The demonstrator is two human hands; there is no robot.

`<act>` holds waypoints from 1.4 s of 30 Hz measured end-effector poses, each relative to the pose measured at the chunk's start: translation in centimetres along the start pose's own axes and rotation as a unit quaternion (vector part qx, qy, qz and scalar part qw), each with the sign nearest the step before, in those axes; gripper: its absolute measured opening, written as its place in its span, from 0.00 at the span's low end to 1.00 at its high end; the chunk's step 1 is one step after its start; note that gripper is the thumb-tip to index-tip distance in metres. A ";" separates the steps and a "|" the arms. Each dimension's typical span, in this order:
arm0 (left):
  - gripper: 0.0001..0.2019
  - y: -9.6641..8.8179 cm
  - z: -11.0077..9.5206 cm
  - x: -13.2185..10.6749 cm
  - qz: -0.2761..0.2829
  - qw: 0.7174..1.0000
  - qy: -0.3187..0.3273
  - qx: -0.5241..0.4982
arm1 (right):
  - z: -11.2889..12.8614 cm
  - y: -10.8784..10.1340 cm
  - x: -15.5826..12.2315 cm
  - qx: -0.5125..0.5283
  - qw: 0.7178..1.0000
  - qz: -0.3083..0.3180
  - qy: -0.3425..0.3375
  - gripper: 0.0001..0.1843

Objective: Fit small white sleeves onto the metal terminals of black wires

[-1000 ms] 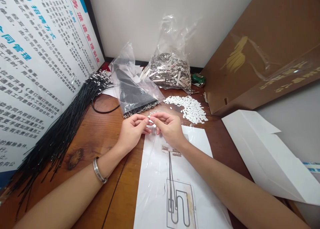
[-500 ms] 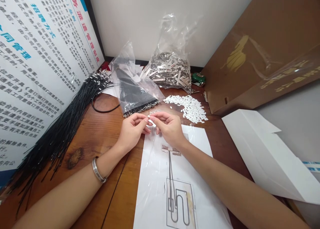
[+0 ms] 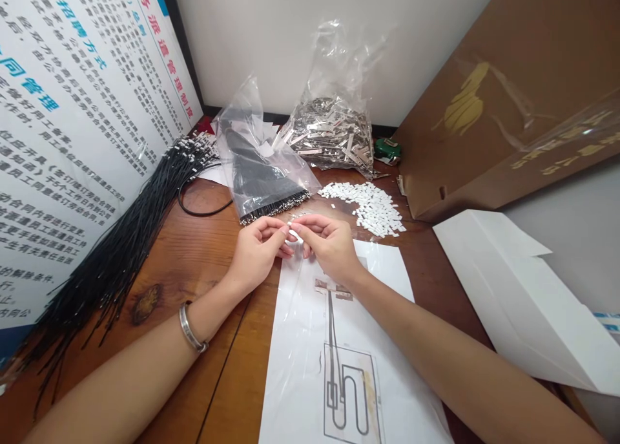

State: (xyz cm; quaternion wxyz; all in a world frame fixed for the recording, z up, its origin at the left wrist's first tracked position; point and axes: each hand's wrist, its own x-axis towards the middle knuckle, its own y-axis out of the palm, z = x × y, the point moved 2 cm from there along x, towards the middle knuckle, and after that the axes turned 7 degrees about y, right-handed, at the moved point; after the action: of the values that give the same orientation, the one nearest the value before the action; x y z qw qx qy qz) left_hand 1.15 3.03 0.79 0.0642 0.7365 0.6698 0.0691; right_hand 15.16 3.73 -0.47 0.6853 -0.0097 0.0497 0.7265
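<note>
My left hand and my right hand meet fingertip to fingertip above the top of a printed paper sheet. Pinched between their thumbs and forefingers is a small white plastic piece, mostly covered by the fingers. Just beyond, to the right, lies a loose pile of small white plastic pieces. A clear bag of black cords with metal ends lies directly behind my left hand.
A bundle of black cords with white ends leans along the printed board at left. Behind stand a clear bag of metal clips and a green object. A brown box and white carton flank the right.
Both hands stay together in nearly the same place, still pinching the white piece. The view has shifted very slightly.
</note>
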 end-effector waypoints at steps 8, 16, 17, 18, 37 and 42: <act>0.17 0.0 0.1 0.0 0.004 1.000 0.003 0.003 | 0.1 0.0 0.1 -0.006 1.000 -0.007 0.000 0.14; 0.17 0.0 0.0 -0.1 0.004 1.000 0.000 0.003 | -0.2 -0.4 0.4 -0.005 1.000 0.012 0.024 0.17; 0.17 0.0 0.1 -0.1 0.006 1.000 0.001 0.002 | -0.1 -0.3 0.4 -0.005 1.000 0.012 0.023 0.17; 0.17 0.0 0.1 -0.1 0.007 1.000 0.001 0.002 | -0.1 -0.3 0.4 -0.005 1.000 0.013 0.023 0.18; 0.17 0.1 0.2 0.0 0.007 1.000 -0.004 0.008 | -0.2 -0.2 0.3 0.006 1.000 0.020 0.011 0.16; 0.15 0.0 0.2 0.0 0.008 1.000 0.007 0.018 | -0.2 -0.1 0.0 -0.017 1.000 0.007 -0.013 0.15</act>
State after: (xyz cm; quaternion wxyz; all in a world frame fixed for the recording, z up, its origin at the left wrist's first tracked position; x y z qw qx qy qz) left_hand 1.18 3.00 0.58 0.0456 0.7422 0.6656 0.0629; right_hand 15.22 3.67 -0.67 0.6802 -0.0120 0.0283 0.7323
